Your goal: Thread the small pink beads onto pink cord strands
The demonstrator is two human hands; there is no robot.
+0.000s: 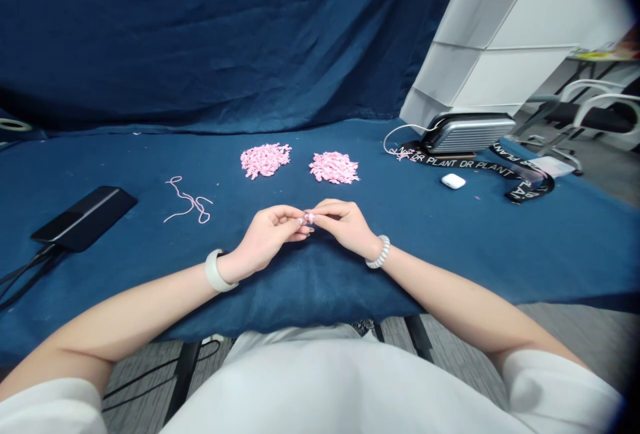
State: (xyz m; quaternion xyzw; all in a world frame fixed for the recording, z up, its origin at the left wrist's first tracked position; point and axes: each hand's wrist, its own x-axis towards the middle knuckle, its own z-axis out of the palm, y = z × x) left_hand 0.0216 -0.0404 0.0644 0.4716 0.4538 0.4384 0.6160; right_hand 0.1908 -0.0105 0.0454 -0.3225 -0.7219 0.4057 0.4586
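My left hand point(273, 231) and my right hand point(345, 224) meet above the front of the blue-covered table, fingertips pinched together. Between them is a small pale pink piece point(310, 219), mostly covered by the fingers, so its exact kind is unclear. Beyond the hands lie two heaps of small pink pieces, a left heap point(265, 160) and a right heap point(333, 167), which look like short knotted bits of cord. To the left, a loose length of pink string point(190, 204) lies in loops on the cloth.
A black device with cables point(85, 217) lies at the left. At the right are a silver ribbed case point(473, 133), a black lettered strap point(460, 162), a white earbud case point(453, 181) and a white cable point(395, 134). A blue curtain point(215, 41) hangs behind the table.
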